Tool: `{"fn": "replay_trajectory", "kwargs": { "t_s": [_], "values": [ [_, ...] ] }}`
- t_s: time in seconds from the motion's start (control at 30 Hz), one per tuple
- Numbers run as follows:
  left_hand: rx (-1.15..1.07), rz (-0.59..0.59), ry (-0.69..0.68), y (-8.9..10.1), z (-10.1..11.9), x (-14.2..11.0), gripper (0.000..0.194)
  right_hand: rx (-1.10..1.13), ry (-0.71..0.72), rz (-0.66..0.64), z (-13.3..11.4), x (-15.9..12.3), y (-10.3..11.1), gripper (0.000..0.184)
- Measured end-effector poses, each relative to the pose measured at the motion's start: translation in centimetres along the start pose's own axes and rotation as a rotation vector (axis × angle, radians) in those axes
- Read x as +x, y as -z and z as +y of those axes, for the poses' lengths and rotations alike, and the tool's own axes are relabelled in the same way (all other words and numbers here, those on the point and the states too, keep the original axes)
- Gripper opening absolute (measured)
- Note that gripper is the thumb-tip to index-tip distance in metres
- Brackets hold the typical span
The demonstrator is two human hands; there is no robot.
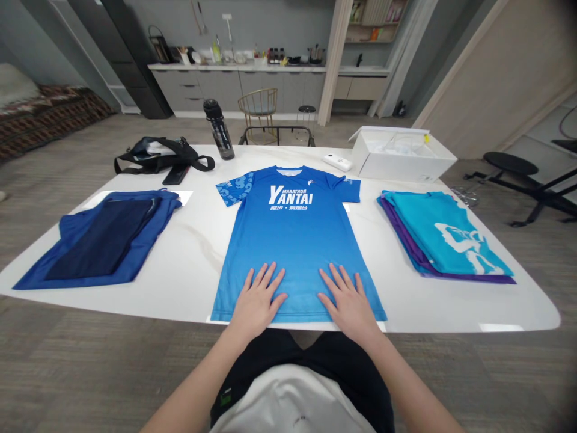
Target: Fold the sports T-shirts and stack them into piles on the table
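A blue T-shirt (295, 240) with white "Marathon Yantai" lettering lies spread flat on the white table, its collar away from me and its hem along the near edge. My left hand (259, 299) rests flat on the lower left of the shirt, fingers spread. On the lower right, my right hand (349, 300) lies palm down with its fingers apart. Neither hand grips the fabric. The left sleeve shows a pale wave pattern; the right sleeve is plainer, with small white print.
Left on the table (198, 294) are folded dark blue clothes (103, 240), a black waist bag (162, 154), a phone (175, 174) and a bottle (219, 132). Folded turquoise and purple shirts (444, 234) lie right, near a white box (406, 162) and a white remote (338, 162).
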State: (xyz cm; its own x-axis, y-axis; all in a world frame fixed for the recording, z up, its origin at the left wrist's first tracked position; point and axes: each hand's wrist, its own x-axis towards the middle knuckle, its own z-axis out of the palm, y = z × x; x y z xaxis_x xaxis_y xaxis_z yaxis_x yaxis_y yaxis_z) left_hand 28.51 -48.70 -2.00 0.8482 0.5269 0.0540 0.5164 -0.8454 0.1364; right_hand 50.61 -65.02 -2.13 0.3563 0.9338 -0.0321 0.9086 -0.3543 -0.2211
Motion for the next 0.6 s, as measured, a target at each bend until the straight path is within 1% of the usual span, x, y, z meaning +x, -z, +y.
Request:
{"fn": "replay_trajectory", "kwargs": {
  "t_s": [0.1, 0.17, 0.23, 0.27, 0.33, 0.43, 0.53, 0.6],
  "values": [
    [0.017, -0.003, 0.028, 0.0, -1.1, -1.8, 0.06, -0.028, -0.03, 0.02, 1.7, -1.3, -0.1, 0.063],
    [0.02, -0.006, 0.036, 0.3, -1.7, -2.7, 0.061, -0.029, -0.046, 0.026, 2.4, -1.9, 0.0, 0.064],
    [0.013, -0.004, 0.035, 0.7, -2.2, -3.0, 0.062, -0.015, -0.055, 0.025, 2.7, -1.9, 0.2, 0.066],
    [0.009, 0.003, 0.03, 1.0, -2.4, -2.8, 0.063, -0.004, -0.048, 0.02, 2.7, -1.5, 0.4, 0.066],
    [0.007, 0.027, 0.019, 1.7, -2.9, -1.4, 0.062, 0.013, -0.014, 0.02, 2.6, 0.0, 0.9, 0.066],
    [0.024, 0.076, 0.04, 2.3, -3.7, 1.8, 0.061, 0.012, 0.03, 0.053, 2.3, 3.3, 1.4, 0.065],
    [0.043, 0.096, 0.082, 1.6, -4.5, 4.6, 0.061, -0.017, -0.002, 0.08, 2.4, 5.8, 1.0, 0.065],
    [0.047, 0.087, 0.089, 0.8, -5.0, 5.2, 0.06, -0.038, -0.043, 0.083, 2.7, 6.3, 0.3, 0.066]
  ]
}}
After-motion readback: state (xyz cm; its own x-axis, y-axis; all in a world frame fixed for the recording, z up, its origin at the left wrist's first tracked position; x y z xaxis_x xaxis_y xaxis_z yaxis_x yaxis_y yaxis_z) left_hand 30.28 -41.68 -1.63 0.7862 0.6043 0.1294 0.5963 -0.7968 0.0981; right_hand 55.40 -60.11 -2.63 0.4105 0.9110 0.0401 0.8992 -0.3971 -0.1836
